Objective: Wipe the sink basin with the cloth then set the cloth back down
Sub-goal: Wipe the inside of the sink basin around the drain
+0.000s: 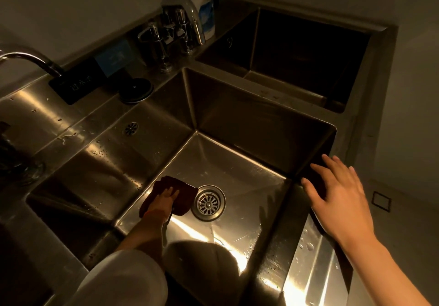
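Cloth (pixel 177 195): dark reddish-brown, crumpled flat on the floor of the sink basin (pixel 249 120), just left of the round drain strainer (pixel 208 202) and touching its rim; pinned under the left hand.
Left hand (pixel 164 202): reaching down into the basin, fingers straight and close together, lying on top of the cloth and pressing it against the steel floor; thumb not clearly visible; pale sleeve (pixel 123 279) covering the upper part of the arm.
Right hand (pixel 337 198): well apart from the cloth, over the basin's right rim; fingers spread and nearly straight, palm down, holding nothing; whether touching the rim or hovering just above it cannot be told.
Basin: stainless steel, square, water droplets on the floor and on the near right ledge.
Second basin (pixel 297 58): further back and to the right, in deep shadow.
Back ledge: curved faucet (pixel 31 59) at far left, dark panel (pixel 76 83) at its base, round dark cap (pixel 135 90), chrome tap fittings (pixel 171 34), a white bottle with a blue label (pixel 205 13), a small blue card (pixel 115 56).
Writing: pale characters on the dark panel, too dim to read; print on the bottle label and blue card too blurred to read.
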